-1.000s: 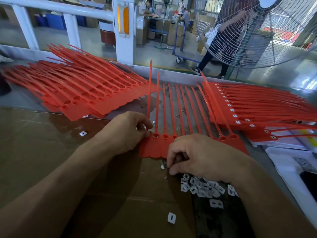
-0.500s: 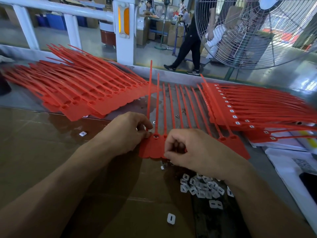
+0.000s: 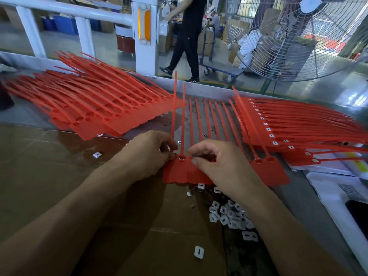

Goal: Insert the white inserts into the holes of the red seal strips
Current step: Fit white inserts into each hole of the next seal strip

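A factory or assembly workshop floor, seen from a work table (image 3: 199, 87) lined with brown cardboard (image 3: 49, 176) and stacked with fanned piles of red seal strips (image 3: 89, 108) beside a heap of small white inserts (image 3: 231, 216). Beyond the table are a painted concrete floor (image 3: 59, 44), white metal railings (image 3: 65, 8), a large industrial pedestal fan (image 3: 294, 40) and a wheeled platform cart (image 3: 221, 66). Farther back stand cardboard boxes (image 3: 165, 43) and blue crates (image 3: 63, 24), with a person in black (image 3: 189, 36) walking past.
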Available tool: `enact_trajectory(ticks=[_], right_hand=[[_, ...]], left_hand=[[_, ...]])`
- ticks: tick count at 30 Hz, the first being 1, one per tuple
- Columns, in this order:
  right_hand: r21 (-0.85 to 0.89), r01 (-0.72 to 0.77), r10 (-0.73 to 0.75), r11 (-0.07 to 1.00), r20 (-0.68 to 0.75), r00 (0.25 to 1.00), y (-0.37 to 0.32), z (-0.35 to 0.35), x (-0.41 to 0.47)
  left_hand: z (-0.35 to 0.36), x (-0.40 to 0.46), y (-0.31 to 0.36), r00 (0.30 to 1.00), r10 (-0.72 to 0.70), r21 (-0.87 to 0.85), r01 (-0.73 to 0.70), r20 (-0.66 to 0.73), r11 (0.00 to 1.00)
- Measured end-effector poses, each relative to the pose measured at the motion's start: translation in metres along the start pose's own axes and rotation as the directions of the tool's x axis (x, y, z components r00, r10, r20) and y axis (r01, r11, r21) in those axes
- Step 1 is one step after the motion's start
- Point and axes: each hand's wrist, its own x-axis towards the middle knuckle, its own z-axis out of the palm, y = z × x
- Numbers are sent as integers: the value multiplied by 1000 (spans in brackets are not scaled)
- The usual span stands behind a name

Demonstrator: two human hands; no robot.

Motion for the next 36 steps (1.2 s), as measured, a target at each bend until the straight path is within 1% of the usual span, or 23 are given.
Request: enact_trajectory(ticks=[6, 11, 16, 22, 26, 36], right_hand=[[137, -59, 75, 989, -116, 990, 3, 1, 1], [166, -91, 114, 982, -134, 984, 3, 3, 3], [125, -62, 84, 990, -177, 981, 0, 3, 3], [152, -73, 98, 986, -163, 982, 4, 4, 3], [217, -60, 101, 974, -180, 978, 5, 4, 2], [270, -26, 80, 963, -191, 978, 7, 6, 4]], left_hand=[[0, 1, -1, 1000, -2, -2, 2, -1, 1000], [1, 1, -1, 1000, -2, 3, 2, 3, 1000], [1, 1, -2, 1000, -9, 0, 9, 3, 1000], [1, 2, -2, 1000, -4, 13, 4, 6, 1000], [2, 2, -2, 1000, -6, 20, 6, 4, 1000], [1, 3, -3, 1000, -6, 27, 6, 9, 1000]])
